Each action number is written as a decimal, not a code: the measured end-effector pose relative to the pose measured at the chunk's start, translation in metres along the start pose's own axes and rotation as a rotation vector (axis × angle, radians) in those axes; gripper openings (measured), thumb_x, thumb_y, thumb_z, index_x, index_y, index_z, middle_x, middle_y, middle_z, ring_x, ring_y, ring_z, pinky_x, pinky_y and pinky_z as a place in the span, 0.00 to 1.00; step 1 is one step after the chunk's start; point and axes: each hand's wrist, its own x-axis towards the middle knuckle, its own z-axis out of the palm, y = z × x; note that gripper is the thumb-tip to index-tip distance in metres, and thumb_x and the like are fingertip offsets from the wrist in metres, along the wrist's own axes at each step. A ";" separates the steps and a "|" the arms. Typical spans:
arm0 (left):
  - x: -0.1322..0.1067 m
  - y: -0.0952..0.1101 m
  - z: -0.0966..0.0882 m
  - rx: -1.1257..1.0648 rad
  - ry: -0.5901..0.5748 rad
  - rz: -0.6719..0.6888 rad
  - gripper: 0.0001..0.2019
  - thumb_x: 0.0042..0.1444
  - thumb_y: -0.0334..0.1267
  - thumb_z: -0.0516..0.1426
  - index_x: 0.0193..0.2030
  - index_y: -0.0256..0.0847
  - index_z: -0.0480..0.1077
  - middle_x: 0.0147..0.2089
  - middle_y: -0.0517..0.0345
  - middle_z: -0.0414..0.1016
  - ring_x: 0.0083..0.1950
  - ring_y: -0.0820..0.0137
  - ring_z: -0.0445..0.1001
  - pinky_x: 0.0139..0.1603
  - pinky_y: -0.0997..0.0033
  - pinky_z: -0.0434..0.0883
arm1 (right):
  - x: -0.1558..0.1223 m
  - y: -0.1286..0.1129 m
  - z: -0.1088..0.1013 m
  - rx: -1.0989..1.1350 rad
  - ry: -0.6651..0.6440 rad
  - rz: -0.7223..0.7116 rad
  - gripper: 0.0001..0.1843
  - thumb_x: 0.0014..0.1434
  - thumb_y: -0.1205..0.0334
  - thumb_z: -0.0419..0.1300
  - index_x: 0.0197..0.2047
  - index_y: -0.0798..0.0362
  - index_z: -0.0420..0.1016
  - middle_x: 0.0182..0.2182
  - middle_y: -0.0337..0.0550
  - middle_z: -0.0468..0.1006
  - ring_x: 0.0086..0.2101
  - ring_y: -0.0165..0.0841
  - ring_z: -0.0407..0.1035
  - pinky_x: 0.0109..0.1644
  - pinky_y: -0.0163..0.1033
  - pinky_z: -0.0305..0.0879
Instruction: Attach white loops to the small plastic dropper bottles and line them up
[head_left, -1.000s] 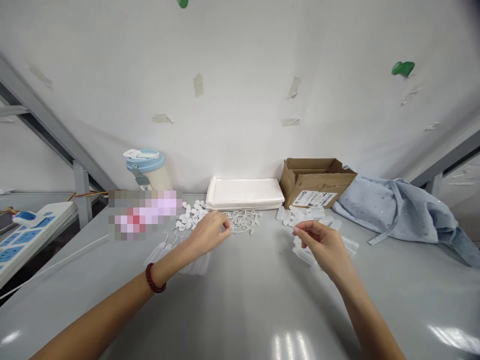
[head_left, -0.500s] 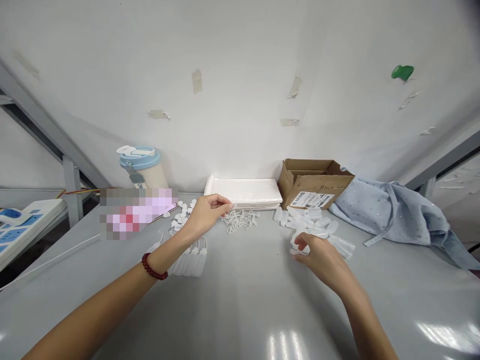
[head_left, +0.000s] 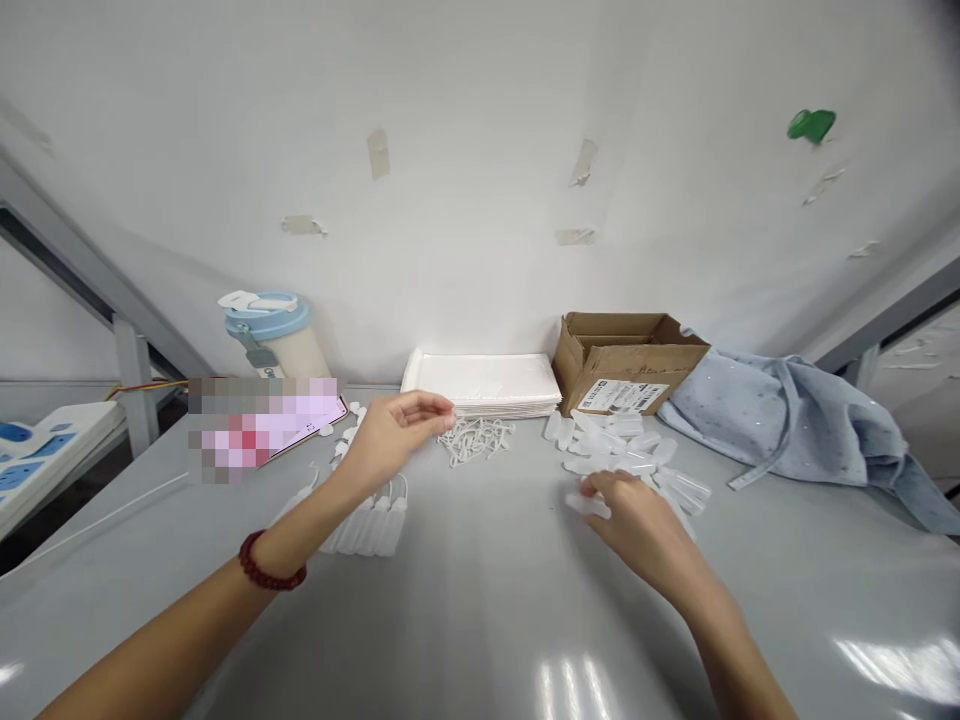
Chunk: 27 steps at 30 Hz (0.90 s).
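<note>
My left hand (head_left: 390, 432) hovers above the grey table (head_left: 480, 620), fingers pinched together on a small white piece I cannot name, beside a heap of white plastic loops (head_left: 476, 438). My right hand (head_left: 637, 520) is lower on the table, its fingers closed on a small clear plastic tube (head_left: 589, 505) at the edge of a pile of clear tubes (head_left: 630, 455). A row of finished tubes with loops (head_left: 364, 520) lies under my left forearm. Small white caps (head_left: 346, 440) are scattered behind my left hand.
A stack of white trays (head_left: 484, 382) stands against the wall, with an open cardboard box (head_left: 626, 370) to its right and a blue-grey cloth (head_left: 795, 420) beyond. A blue-lidded cup (head_left: 274, 335) and a phone (head_left: 300, 425) are at the left. A power strip (head_left: 37, 465) lies far left.
My right hand dropped from mid-air to the tube pile and closed on one tube. My left hand lifted off the loops with a pinch and drew slightly left.
</note>
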 end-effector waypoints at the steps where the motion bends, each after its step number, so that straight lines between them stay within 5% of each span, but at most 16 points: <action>1: -0.008 -0.003 0.002 0.070 -0.013 0.077 0.07 0.50 0.38 0.62 0.35 0.38 0.74 0.35 0.55 0.79 0.38 0.66 0.77 0.41 0.67 0.75 | -0.001 -0.004 0.000 0.095 0.032 -0.051 0.07 0.48 0.68 0.59 0.33 0.49 0.74 0.31 0.44 0.77 0.32 0.40 0.70 0.32 0.39 0.61; 5: -0.041 -0.012 0.013 0.308 -0.034 0.580 0.06 0.57 0.30 0.56 0.34 0.40 0.74 0.35 0.56 0.78 0.37 0.70 0.76 0.40 0.71 0.74 | -0.008 -0.029 0.006 0.499 0.120 -0.233 0.06 0.54 0.58 0.60 0.37 0.46 0.74 0.35 0.41 0.78 0.34 0.38 0.69 0.38 0.41 0.65; 7: -0.055 -0.015 0.021 0.335 -0.014 0.691 0.08 0.58 0.26 0.54 0.37 0.40 0.73 0.37 0.55 0.77 0.39 0.71 0.76 0.40 0.73 0.74 | -0.013 -0.042 0.013 0.646 0.049 -0.286 0.06 0.54 0.59 0.61 0.37 0.46 0.74 0.34 0.39 0.79 0.34 0.36 0.70 0.40 0.40 0.66; 10: -0.069 -0.017 0.032 0.297 0.037 0.712 0.09 0.58 0.24 0.54 0.39 0.40 0.72 0.37 0.55 0.76 0.38 0.72 0.76 0.38 0.74 0.75 | -0.019 -0.054 0.028 0.777 -0.045 -0.311 0.07 0.54 0.59 0.62 0.38 0.48 0.75 0.34 0.39 0.79 0.33 0.34 0.71 0.40 0.39 0.67; 16: -0.080 -0.026 0.040 0.286 0.042 0.708 0.11 0.58 0.21 0.52 0.42 0.38 0.70 0.40 0.53 0.75 0.42 0.71 0.75 0.42 0.75 0.75 | -0.026 -0.059 0.044 0.849 -0.025 -0.279 0.14 0.54 0.61 0.63 0.45 0.48 0.74 0.37 0.42 0.79 0.35 0.35 0.73 0.41 0.40 0.71; 20: -0.081 -0.030 0.036 0.391 0.000 0.883 0.15 0.57 0.19 0.50 0.49 0.35 0.67 0.44 0.47 0.74 0.47 0.67 0.74 0.48 0.68 0.76 | -0.027 -0.061 0.045 0.823 0.026 -0.347 0.22 0.54 0.65 0.62 0.53 0.46 0.71 0.38 0.42 0.79 0.34 0.34 0.73 0.41 0.40 0.71; 27: -0.084 -0.032 0.034 0.463 0.006 0.991 0.15 0.56 0.18 0.51 0.49 0.29 0.67 0.45 0.44 0.74 0.50 0.64 0.74 0.51 0.66 0.76 | -0.027 -0.064 0.048 0.958 -0.074 -0.289 0.16 0.54 0.66 0.62 0.48 0.49 0.74 0.37 0.41 0.80 0.35 0.33 0.74 0.41 0.38 0.71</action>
